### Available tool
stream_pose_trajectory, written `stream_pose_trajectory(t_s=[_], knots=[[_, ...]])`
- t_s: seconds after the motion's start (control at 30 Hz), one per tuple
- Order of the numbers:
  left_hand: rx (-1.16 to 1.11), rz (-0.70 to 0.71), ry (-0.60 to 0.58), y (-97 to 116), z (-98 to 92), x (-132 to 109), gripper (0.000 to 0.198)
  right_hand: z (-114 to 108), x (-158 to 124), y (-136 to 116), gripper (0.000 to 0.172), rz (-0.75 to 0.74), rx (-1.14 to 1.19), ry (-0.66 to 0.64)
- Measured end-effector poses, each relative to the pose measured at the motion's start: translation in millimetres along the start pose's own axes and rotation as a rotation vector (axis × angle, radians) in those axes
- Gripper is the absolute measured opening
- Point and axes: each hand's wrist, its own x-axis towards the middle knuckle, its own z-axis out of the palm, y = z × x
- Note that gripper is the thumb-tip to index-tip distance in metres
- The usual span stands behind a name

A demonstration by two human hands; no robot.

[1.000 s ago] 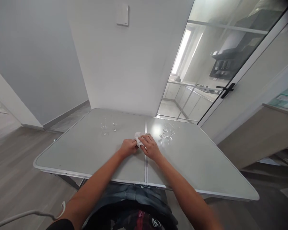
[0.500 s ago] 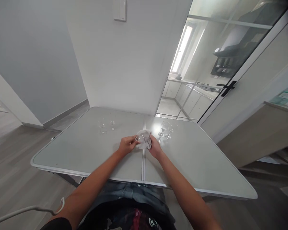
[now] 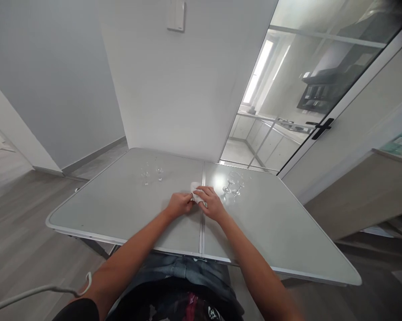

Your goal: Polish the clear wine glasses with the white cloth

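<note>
Above the seam of the table, my two hands are close together around a stemmed glass mostly hidden by a white cloth [image 3: 195, 186]. My left hand [image 3: 180, 204] is closed at the glass's left end, where a small clear bit shows by the fingers. My right hand [image 3: 211, 203] lies over the cloth, its fingers curled round it and pressing it to the glass. Just right of my hands stand two clear stemmed glasses, one [image 3: 227, 189] beside the other [image 3: 237, 191]. Two smaller clear glasses, one [image 3: 146, 179] left of the other [image 3: 159, 174], stand to the left.
The pale folding table [image 3: 120, 209] has a metal edge and a centre seam. A white wall [image 3: 174, 98] rises behind it. At the back right is a glazed door with a black handle [image 3: 322, 128]. A white cable [image 3: 50, 289] hangs by my left forearm.
My right hand has moved from the cloth's right edge to over its top, and the cloth is now bunched round the glass. My left hand keeps its grip. The view has shifted slightly.
</note>
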Motion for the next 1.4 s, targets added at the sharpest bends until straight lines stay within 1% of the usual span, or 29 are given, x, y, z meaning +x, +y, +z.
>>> stream_pose_trajectory(t_s=[0.03, 0.1, 0.13, 0.2, 0.27, 0.3, 0.37, 0.43, 0.5, 0.57, 0.67, 0.77, 0.87, 0.93, 1.0, 1.07, 1.13, 1.17, 1.27, 1.33, 1.4], knots=[[0.066, 0.079, -0.021, -1.1, -1.3, -1.8, 0.012, 1.1, 0.4, 2.5, 0.036, 0.091, 0.124, 0.006], [0.14, 0.189, -0.031, -2.7, -3.4, -4.2, 0.015, 2.8, 0.1, 9.0, 0.031, 0.284, 0.422, 0.001], [0.148, 0.216, -0.019, -3.1, -3.8, -4.7, 0.019, 3.1, -0.6, 12.6, 0.03, 0.378, 0.573, 0.005], [0.116, 0.226, 0.022, -3.0, -3.0, -4.7, 0.025, 3.2, -2.9, 18.8, 0.031, 0.555, 0.833, 0.05], [0.022, 0.193, 0.068, -2.0, -0.9, -3.4, 0.027, 4.3, -5.0, 21.7, 0.034, 0.689, 1.025, 0.128], [-0.047, 0.162, 0.089, -1.3, 0.0, -2.2, 0.028, 5.8, -5.4, 21.7, 0.035, 0.73, 1.104, 0.161], [-0.205, 0.06, 0.142, 0.6, 0.6, 1.0, 0.03, 11.8, -4.6, 18.8, 0.037, 0.752, 1.24, 0.202], [-0.333, -0.068, 0.182, 3.0, -0.7, 4.8, 0.03, 20.9, -2.5, 13.8, 0.037, 0.714, 1.309, 0.253], [-0.405, -0.181, 0.201, 5.7, -2.5, 8.3, 0.033, 30.5, -1.3, 8.7, 0.037, 0.667, 1.259, 0.351], [-0.45, -0.271, 0.196, 8.2, -3.1, 10.9, 0.04, 37.1, -2.2, 5.2, 0.036, 0.62, 1.1, 0.428], [-0.517, -0.375, 0.157, 10.4, -0.5, 13.4, 0.047, 38.5, -6.4, 3.5, 0.042, 0.465, 0.755, 0.434], [-0.57, -0.427, 0.116, 10.7, 2.9, 15.2, 0.049, 32.8, -8.9, 2.9, 0.052, 0.238, 0.39, 0.367], [-0.554, -0.438, 0.108, 9.7, 3.5, 15.6, 0.044, 23.8, -7.0, 1.2, 0.054, 0.035, 0.073, 0.234], [-0.469, -0.416, 0.099, 8.1, 2.6, 14.1, 0.039, 16.7, -4.6, 0.0, 0.056, -0.065, -0.106, 0.147], [-0.326, -0.353, 0.066, 6.1, 1.7, 11.1, 0.031, 9.8, -2.9, -0.5, 0.059, -0.137, -0.221, 0.072], [-0.158, -0.253, 0.018, 3.7, 1.1, 7.2, 0.02, 4.2, -2.8, -0.1, 0.059, -0.2, -0.224, 0.012], [-0.005, -0.137, -0.034, 1.4, 0.3, 3.5, 0.012, 0.9, -4.0, 0.8, 0.055, -0.206, -0.11, -0.026], [0.055, -0.079, -0.059, 0.3, -0.5, 2.0, 0.01, -0.1, -4.9, 1.3, 0.053, -0.174, -0.013, -0.03], [0.166, 0.072, -0.107, -1.7, -4.5, -0.8, 0.01, -1.2, -6.5, 3.0, 0.049, 0.018, 0.371, 0.011], [0.198, 0.165, -0.102, -2.4, -8.0, -1.4, 0.014, -1.4, -6.2, 4.0, 0.05, 0.162, 0.594, 0.05], [0.205, 0.257, -0.093, -2.8, -11.2, -1.4, 0.016, -1.8, -5.6, 4.8, 0.045, 0.314, 0.759, 0.058]])
